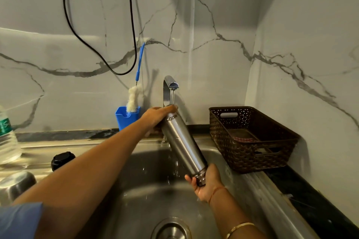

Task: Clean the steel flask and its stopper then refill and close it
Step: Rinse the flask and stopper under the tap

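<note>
1. While water runs from the tap (169,87) at the sink's back edge, the steel flask (181,139) is held slantwise over the sink (139,192). Its upper end sits right under the stream, and its threaded end is lower, nearer the right rim.
2. The left hand (157,116) wraps its fingers round the flask's upper end, beside the falling water.
3. The right hand (208,185) cups the lower, threaded end with its fingers curled round it — water drips off below.
4. The black stopper (62,160) lies on the drainboard at the sink's left edge, well apart from the flask. A rounded steel piece (17,184) sits nearer the front-left corner.
5. Along the back edge a blue holder (126,119) carries a bottle brush (134,101). A plastic bottle (7,137) stands at the far left, and a brown basket (252,154) sits at the right.
</note>
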Available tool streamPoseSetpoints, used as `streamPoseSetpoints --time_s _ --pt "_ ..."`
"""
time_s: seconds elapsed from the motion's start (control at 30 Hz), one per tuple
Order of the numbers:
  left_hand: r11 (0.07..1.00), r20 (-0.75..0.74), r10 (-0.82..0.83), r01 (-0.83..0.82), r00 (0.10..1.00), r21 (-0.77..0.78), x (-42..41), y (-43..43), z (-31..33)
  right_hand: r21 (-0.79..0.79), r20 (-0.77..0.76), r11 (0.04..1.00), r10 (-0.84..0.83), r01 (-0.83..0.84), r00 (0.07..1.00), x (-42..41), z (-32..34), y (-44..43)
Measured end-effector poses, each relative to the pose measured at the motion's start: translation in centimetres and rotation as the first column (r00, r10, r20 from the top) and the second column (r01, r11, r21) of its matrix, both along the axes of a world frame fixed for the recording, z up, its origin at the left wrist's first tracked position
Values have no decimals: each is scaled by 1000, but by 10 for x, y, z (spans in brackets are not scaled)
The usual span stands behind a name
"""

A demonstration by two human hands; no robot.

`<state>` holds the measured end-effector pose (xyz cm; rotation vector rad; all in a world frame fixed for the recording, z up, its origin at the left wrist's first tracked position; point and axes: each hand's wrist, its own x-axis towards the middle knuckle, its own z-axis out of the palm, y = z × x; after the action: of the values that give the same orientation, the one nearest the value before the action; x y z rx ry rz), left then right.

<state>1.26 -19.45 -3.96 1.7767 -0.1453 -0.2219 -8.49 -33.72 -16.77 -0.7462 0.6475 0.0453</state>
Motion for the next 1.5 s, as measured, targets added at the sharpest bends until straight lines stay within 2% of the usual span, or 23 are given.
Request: streamPoseSetpoints --time_s 0.1,0.2,0.3,0.37,0.4,0.47,0.53,0.57,0.63,0.77,0.83,0.9,0.97,1.0,1.07,1.13,1.27,1.33,1.43,1.5 --pt "971 -97 -127 143 987 190 5 17 13 -53 -14 998 26 -27 1000 1 -2 -1" --pt "897 -254 -240 314 937 311 8 44 25 -150 -4 989 13 -14 1000 4 -1 -2" --pt "742 -390 -391 537 833 402 4 68 26 -195 39 979 -54 61 998 5 3 -1" --pt "639 -493 -452 656 743 402 1 80 18 -279 52 952 -119 129 992 7 3 -1" --pt "595 -534 -457 691 711 411 -1 82 11 -333 70 930 -141 156 988 8 3 0" --pt "456 -567 -431 712 702 535 -7 78 -7 -486 134 852 -147 194 980 9 6 3" --pt "276 -573 -414 698 707 661 -20 68 -30 -661 201 716 -121 226 972 5 12 7" --pt "236 -567 -420 689 709 685 -26 62 -44 -724 231 646 -106 244 967 3 15 9" --pt "283 -479 -472 641 741 713 -38 50 -68 -810 282 519 -65 274 957 0 20 14" --pt "497 -92 -558 421 825 759 -55 24 -96 -952 251 194 50 237 967 -2 19 23" --pt "545 39 -524 300 851 783 -56 16 -103 -949 300 120 66 290 952 -2 21 23" --pt "633 165 -431 167 887 756 -54 12 -107 -888 413 218 -5 404 911 -1 26 22" --pt "800 273 -262 50 926 599 -49 12 -107 -800 488 331 -124 500 864 2 32 21" --pt "873 298 -159 -7 941 488 -45 12 -104 -783 505 330 -156 527 849 2 33 20" --pt "952 298 7 -98 954 289 -39 9 -98 -770 531 312 -171 557 830 2 33 18" --pt "972 295 47 -112 954 209 -37 4 -97 -760 532 321 -192 565 824 3 31 16" --pt "912 313 -55 -80 948 403 -44 -4 -112 -759 524 340 -185 555 831 5 29 16" --pt "929 383 -8 -135 924 345 -45 -7 -113 -757 529 344 -176 555 830 5 29 16" --pt "970 392 140 -205 909 130 -39 -6 -100 -743 545 345 -188 574 817 5 29 17" --pt "955 352 99 -189 931 230 -38 -2 -104 -736 551 344 -195 583 811 5 29 19"
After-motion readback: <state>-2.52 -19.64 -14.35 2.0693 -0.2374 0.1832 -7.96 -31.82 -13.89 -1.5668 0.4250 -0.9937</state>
